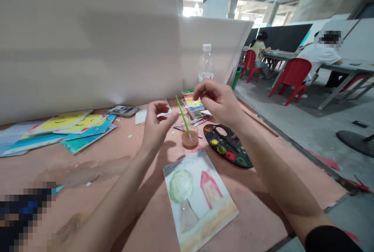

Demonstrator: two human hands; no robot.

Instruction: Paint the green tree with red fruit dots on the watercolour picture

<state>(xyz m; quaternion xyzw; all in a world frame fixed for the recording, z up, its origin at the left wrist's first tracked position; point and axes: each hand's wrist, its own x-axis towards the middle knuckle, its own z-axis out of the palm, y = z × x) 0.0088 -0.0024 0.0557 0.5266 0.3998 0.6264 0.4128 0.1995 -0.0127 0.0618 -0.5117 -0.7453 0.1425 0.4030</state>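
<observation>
left hand: raised over the counter (263, 209), fingers loosely curled and open, holding nothing; the left hand (157, 125) is just beside the brush, though from this angle I can't be sure the fingertips aren't touching it.
right hand: raised higher, the right hand (217, 102) has its fingers curled toward the thumb, gripping nothing visible.
brush: a green-handled paintbrush (183, 117) leans in a clear plastic cup (189, 139) of cloudy orange-brown water, between the hands.
painting: a watercolour (198, 201) lies flat below the hands, with a green-edged tree, a red-outlined house, a sandy ground band and grey along the top; pale paper shows through.
palette: a black paint palette (224, 146) sits just right of the cup, its wells holding several colours.
counter items: painted smiley-face sheets (60, 123) lie to the left; a plastic water bottle (206, 64) stands at the back.
nearby: a person in a white shirt (320, 57) sits at another table.
</observation>
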